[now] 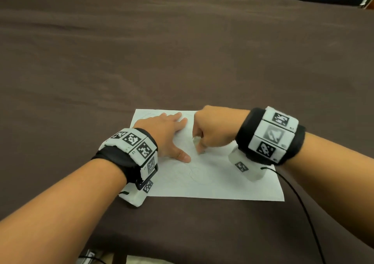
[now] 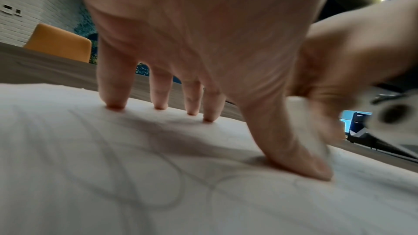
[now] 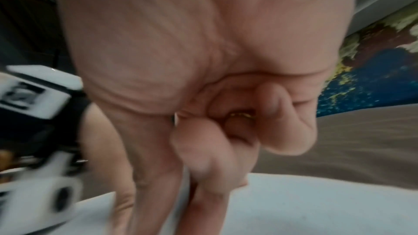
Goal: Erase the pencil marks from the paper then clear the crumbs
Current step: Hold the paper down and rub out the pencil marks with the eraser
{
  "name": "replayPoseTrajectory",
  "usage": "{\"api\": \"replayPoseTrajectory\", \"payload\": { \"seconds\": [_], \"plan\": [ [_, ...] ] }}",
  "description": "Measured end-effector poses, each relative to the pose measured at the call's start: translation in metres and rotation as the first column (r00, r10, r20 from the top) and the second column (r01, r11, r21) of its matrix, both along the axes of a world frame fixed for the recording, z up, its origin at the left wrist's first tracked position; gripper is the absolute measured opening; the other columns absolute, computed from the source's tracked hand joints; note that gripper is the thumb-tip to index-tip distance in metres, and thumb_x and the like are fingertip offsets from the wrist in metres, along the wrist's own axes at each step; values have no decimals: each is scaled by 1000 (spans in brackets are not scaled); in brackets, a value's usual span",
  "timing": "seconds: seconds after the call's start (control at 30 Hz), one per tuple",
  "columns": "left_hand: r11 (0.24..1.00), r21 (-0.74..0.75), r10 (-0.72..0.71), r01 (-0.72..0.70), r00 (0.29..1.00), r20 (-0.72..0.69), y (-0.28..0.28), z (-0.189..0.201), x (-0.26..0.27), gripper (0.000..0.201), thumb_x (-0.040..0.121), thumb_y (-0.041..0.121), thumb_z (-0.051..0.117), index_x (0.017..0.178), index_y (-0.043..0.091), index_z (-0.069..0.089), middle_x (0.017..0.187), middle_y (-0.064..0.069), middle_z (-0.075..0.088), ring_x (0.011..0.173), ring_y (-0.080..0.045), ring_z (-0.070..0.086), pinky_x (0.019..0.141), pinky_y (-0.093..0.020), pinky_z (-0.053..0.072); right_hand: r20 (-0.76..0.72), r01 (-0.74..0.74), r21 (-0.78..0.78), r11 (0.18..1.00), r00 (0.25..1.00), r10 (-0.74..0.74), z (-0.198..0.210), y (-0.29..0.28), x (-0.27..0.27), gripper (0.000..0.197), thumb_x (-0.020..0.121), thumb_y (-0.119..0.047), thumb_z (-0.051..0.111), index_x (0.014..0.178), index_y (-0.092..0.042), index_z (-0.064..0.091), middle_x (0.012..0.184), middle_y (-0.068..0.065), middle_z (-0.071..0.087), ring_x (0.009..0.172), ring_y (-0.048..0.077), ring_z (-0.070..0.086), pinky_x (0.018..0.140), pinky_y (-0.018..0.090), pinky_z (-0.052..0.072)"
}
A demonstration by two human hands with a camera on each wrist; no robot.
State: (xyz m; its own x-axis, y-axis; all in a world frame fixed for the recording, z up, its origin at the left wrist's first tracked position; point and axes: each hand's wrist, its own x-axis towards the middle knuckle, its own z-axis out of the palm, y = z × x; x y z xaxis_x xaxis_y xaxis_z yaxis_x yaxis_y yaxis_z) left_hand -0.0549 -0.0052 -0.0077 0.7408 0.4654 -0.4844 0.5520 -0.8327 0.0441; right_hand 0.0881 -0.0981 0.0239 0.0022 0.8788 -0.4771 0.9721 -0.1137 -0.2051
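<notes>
A white sheet of paper (image 1: 220, 182) with faint looping pencil marks (image 2: 176, 172) lies on the brown tablecloth near me. My left hand (image 1: 168, 136) lies flat on the sheet's left part, fingers spread and fingertips (image 2: 115, 104) pressing it down. My right hand (image 1: 210, 130) pinches a small white eraser (image 1: 196, 140) between thumb and fingers, its lower end on the paper just right of my left thumb. The same eraser (image 2: 300, 103) shows blurred in the left wrist view. In the right wrist view my right hand (image 3: 203, 149) has its fingers curled; the eraser is hidden there.
The brown tablecloth (image 1: 182, 51) covers the whole table around the sheet. A thin black cable (image 1: 303, 205) runs from my right wrist toward the near edge. An orange chair (image 2: 58, 42) stands past the table's far side.
</notes>
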Motion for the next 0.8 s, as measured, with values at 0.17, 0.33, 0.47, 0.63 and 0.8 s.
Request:
{"api": "replayPoseTrajectory", "payload": {
  "seconds": [0.17, 0.33, 0.47, 0.63, 0.8],
  "plan": [
    [1000, 6, 6, -6, 1000, -16, -3, 1, -1, 113, 71, 80, 60, 156, 38, -1, 163, 19, -9, 152, -14, 1, 120, -46, 20, -48, -129, -105, 986, 991, 125, 0, -43, -26, 16, 87, -26, 65, 85, -18, 78, 78, 1, 74, 72, 19, 64, 68, 35, 57],
    [1000, 3, 7, -7, 1000, -3, -2, 1, -1, 115, 69, 82, 60, 156, 37, -1, 163, 19, -8, 152, -13, 2, 120, -45, 19, -14, -75, -87, 993, 997, 74, 4, -30, -17, 18, 85, -32, 74, 99, -21, 79, 90, -2, 76, 86, 20, 67, 81, 39, 60],
    [1000, 7, 10, -10, 1000, 2, -3, 1, -1, 116, 69, 82, 61, 156, 37, 1, 163, 19, -6, 152, -13, 2, 120, -42, 20, 26, 49, 16, 999, 998, -49, 6, 1, 4, 13, 79, -32, 78, 85, -20, 80, 84, 1, 74, 85, 27, 68, 79, 47, 61],
    [1000, -3, 12, -12, 1000, 5, -1, -1, -2, 117, 68, 82, 61, 156, 37, -1, 163, 19, -7, 152, -13, 1, 121, -44, 18, -30, -25, -36, 999, 999, 24, 0, -15, -5, 14, 84, -32, 75, 89, -20, 81, 83, 0, 75, 82, 21, 68, 80, 43, 60],
    [1000, 11, -4, 4, 1000, 1, -2, 1, -1, 115, 70, 82, 59, 156, 37, -1, 163, 19, -8, 151, -13, 3, 120, -46, 20, -83, -157, -179, 971, 986, 144, -1, -44, -22, 17, 85, -27, 72, 97, -17, 79, 88, 2, 77, 83, 22, 68, 78, 38, 61]
  ]
}}
